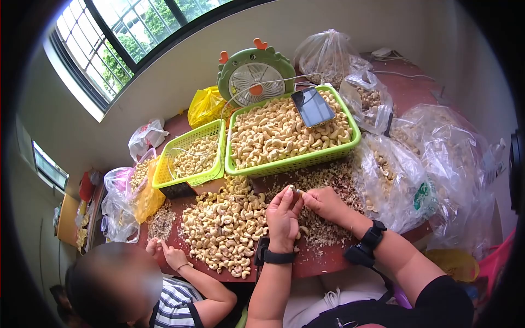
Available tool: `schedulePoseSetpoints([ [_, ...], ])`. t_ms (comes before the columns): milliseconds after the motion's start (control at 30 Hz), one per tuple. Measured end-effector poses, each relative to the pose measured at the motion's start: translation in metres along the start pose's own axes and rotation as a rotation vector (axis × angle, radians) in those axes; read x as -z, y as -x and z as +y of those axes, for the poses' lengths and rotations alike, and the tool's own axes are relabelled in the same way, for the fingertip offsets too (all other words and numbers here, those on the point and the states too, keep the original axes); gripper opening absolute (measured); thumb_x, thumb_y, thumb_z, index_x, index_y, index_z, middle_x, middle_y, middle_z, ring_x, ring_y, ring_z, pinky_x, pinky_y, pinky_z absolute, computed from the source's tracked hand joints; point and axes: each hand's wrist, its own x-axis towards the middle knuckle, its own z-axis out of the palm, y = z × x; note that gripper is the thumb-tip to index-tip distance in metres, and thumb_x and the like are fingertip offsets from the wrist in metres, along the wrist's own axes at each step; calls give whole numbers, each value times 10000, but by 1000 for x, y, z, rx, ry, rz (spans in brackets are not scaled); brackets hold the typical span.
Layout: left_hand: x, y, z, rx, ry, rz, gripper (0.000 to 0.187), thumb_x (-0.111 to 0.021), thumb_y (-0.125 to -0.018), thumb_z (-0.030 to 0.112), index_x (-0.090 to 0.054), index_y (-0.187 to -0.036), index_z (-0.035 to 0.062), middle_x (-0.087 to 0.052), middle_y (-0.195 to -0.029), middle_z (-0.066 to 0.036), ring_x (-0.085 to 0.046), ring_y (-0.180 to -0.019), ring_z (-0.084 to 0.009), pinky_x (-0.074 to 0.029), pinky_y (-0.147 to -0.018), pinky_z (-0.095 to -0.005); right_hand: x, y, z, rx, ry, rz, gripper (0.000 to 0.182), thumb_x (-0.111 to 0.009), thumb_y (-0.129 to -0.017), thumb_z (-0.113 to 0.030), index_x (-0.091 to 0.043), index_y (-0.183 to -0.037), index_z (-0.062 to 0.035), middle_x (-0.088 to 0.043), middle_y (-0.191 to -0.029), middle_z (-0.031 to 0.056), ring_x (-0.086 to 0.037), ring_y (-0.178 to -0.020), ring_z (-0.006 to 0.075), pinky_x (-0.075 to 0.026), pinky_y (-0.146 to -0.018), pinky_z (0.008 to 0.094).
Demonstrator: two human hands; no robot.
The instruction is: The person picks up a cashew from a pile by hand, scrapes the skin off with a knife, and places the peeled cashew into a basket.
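Observation:
Over the table's front part, my left hand (pixel 283 217) is raised with its fingers pinched on a pale cashew (pixel 291 187), mostly hidden by the fingertips. My right hand (pixel 325 204) meets it there, thumb and fingers closed on a small thin thing too small to name. Left of my left hand lies a heap of loose cashews (pixel 221 232). Beneath and behind my right hand spread brown skin scraps and crumbs (pixel 328 232). Each wrist wears a black strap.
Behind the heap stand a large green basket (pixel 295 166) of cashews with a phone (pixel 313 107) on top, a smaller green basket (pixel 188 179) and a fan (pixel 255 79). Plastic bags (pixel 399 180) crowd the right. Another person's hands (pixel 167 252) are at the left edge.

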Motion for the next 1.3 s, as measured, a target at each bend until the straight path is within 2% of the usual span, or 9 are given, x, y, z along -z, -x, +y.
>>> schedulePoseSetpoints([
  [100,1,1,0,3,1,-5,166,-510,-824,47,-528,-980,-9,-586,-885,-88,-581,-805,-169,-500,-732,-280,-1,0,1,51,42,12,375,-441,-818,-336,-555,-694,-1,-529,-573,155,-531,-531,271,-410,-507,346],
  [267,0,1,-1,17,-8,-3,169,-504,-825,39,-528,-984,-15,-583,-901,-100,-579,-819,-175,-500,-739,-279,0,1,-1,20,-16,6,379,-442,-824,-339,-551,-692,0,-525,-566,151,-524,-521,266,-407,-502,343],
  [567,-4,1,-6,-69,-47,-9,197,-501,-831,47,-512,-1012,-30,-577,-907,-105,-574,-832,-181,-503,-736,-282,2,1,-3,-2,-4,36,371,-426,-833,-338,-558,-694,-21,-532,-565,127,-534,-530,249,-412,-505,339],
  [867,2,-2,-4,-17,-40,-16,200,-509,-835,79,-518,-1016,-5,-578,-903,-100,-576,-827,-177,-506,-727,-279,-1,1,0,10,8,-1,377,-419,-827,-349,-563,-710,-21,-542,-599,144,-539,-561,279,-415,-527,348],
  [1100,-2,1,-4,-60,-52,-31,188,-502,-835,56,-521,-1009,-11,-572,-914,-95,-572,-836,-176,-504,-738,-287,1,-1,2,30,53,2,406,-412,-835,-369,-556,-694,-17,-535,-591,142,-531,-554,271,-412,-524,348],
  [1167,-6,3,-5,-83,-49,-41,183,-498,-835,47,-523,-1006,-12,-565,-927,-93,-561,-854,-169,-500,-751,-290,1,-1,4,20,-48,30,410,-419,-834,-375,-555,-694,-15,-531,-589,143,-530,-549,264,-412,-520,345],
  [1300,-3,1,-6,-60,-30,-44,186,-491,-840,54,-520,-1016,3,-559,-936,-84,-551,-865,-164,-494,-757,-289,1,0,5,-21,-37,20,402,-425,-833,-364,-551,-697,-8,-528,-587,142,-523,-538,257,-409,-515,337],
])
